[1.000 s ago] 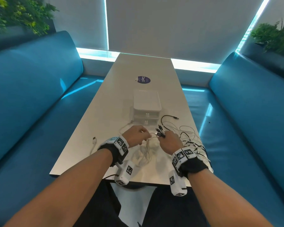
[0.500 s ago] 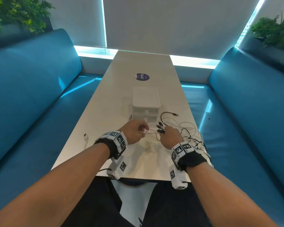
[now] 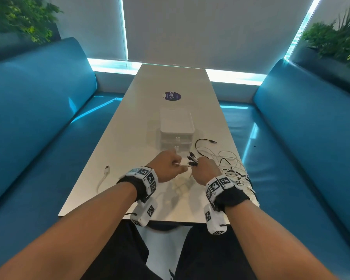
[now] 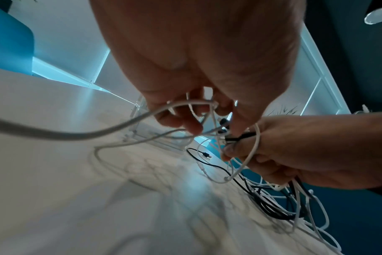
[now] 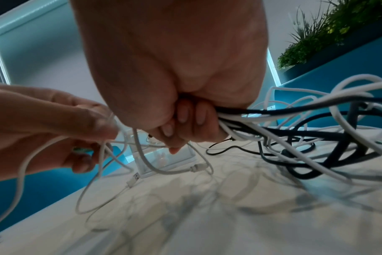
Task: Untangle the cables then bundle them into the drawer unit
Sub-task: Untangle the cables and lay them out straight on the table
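Observation:
A tangle of white and black cables (image 3: 230,168) lies at the table's near right and spills over the edge. My right hand (image 3: 205,168) grips a bundle of them (image 5: 240,117), with several dark plugs (image 3: 191,158) sticking out toward the left. My left hand (image 3: 167,164) is held just left of it and pinches white cable loops (image 4: 199,107). One white cable (image 3: 103,178) trails off to the near left, its plug lying on the table. The small white drawer unit (image 3: 176,128) stands just behind both hands, its drawers closed.
The long white table (image 3: 170,81) runs away from me between two blue benches (image 3: 38,118). A dark round sticker (image 3: 172,96) lies beyond the drawer unit. A loose black cable end (image 3: 206,141) lies right of the unit. Plants stand in both far corners.
Both hands have risen slightly off the table and drawn closer together. The white cable's plug at the near left has slid a little toward me.

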{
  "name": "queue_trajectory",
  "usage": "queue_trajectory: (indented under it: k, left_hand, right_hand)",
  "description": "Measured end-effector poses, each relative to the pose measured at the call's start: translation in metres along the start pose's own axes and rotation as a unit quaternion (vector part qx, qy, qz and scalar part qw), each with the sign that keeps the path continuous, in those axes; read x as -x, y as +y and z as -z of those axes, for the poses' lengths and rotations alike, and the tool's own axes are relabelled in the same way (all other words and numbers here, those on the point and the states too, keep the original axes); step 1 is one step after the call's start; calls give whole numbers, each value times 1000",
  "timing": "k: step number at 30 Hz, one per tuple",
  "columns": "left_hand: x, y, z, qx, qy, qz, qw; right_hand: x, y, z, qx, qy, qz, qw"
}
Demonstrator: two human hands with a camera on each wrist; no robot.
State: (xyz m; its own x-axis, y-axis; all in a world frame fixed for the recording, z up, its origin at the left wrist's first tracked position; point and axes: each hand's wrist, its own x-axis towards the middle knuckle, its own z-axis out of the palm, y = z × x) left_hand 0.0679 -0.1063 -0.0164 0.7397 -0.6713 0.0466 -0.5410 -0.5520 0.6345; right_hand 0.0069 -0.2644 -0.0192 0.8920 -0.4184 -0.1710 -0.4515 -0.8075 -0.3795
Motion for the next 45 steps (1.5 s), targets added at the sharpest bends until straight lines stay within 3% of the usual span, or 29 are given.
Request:
queue_trajectory:
  k: [6, 11, 15, 19, 22, 25, 27, 30, 34, 39, 45]
  left_hand:
    - [-1, -10, 18, 70, 94, 46, 992]
    - [0, -15, 21, 166, 54, 69, 982]
    - [-2, -22, 19, 281, 63, 81, 954]
    - [2, -26, 23, 300, 56, 95, 948]
    - [5, -28, 22, 271, -8, 97, 958]
    - [5, -36, 22, 127, -33, 65, 989]
    - [6, -41, 24, 108, -5, 59, 992]
    - [8, -44, 25, 162, 36, 83, 983]
    - [8, -46, 32, 194, 44, 126, 972]
    - [10, -62, 42, 177, 46, 216, 959]
    - [9, -60, 42, 149, 127, 255, 947]
  right_hand:
    - [1, 15, 2, 29, -4, -24, 999]
    - [1, 10, 1, 33, 0, -25, 999]
    - [2, 10, 2, 36, -3, -32, 999]
    - [1, 12, 5, 40, 2, -29, 999]
    - [2, 14, 5, 48, 3, -22, 999]
    - [5, 16, 2, 70, 8, -19, 997]
    - [6, 18, 1, 77, 11, -17, 997]
    - [6, 17, 0, 77, 8, -17, 997]
    - [5, 21, 1, 94, 5, -19, 995]
    - [5, 33, 4, 106, -2, -22, 994]
    - [6, 31, 4, 123, -8, -7, 992]
